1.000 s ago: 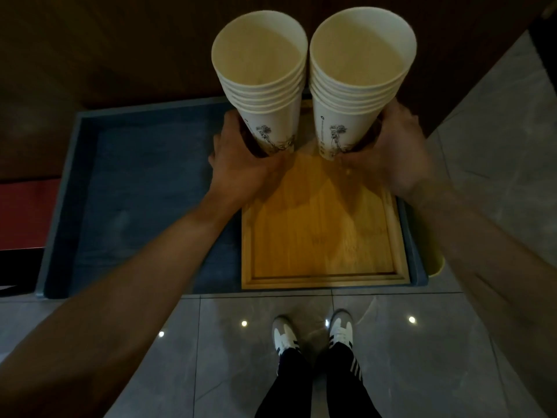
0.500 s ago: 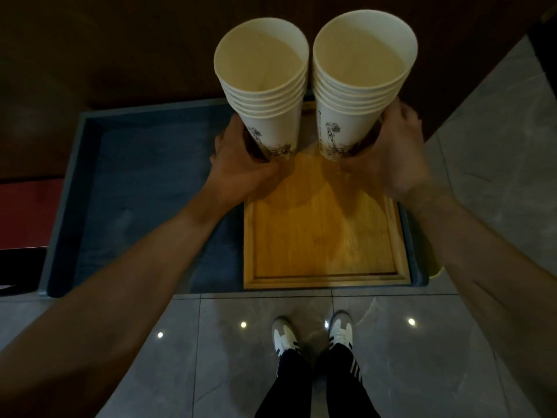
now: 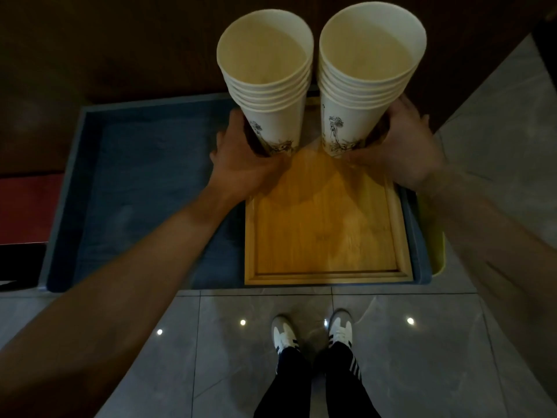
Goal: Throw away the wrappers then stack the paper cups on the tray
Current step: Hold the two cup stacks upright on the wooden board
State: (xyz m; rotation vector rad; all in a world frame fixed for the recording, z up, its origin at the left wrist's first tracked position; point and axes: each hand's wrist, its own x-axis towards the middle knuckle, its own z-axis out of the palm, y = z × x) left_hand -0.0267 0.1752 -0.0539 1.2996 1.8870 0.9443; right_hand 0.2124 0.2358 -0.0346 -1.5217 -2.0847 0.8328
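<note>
Two stacks of white paper cups stand upright side by side in the upper middle of the frame, at the far end of a wooden tray (image 3: pixel 325 236). The left stack (image 3: pixel 268 95) and the right stack (image 3: pixel 364 89) sit close, a thin gap between them, each printed with a dark ink drawing near the base. The left hand (image 3: pixel 241 164) curls round the foot of the left stack; the right hand (image 3: pixel 401 152) wraps the foot of the right stack. The tray lies at the right end of a blue-grey table (image 3: pixel 135 182). Below, grey floor tiles (image 3: pixel 422 342) and white sneakers (image 3: pixel 313 331).
</note>
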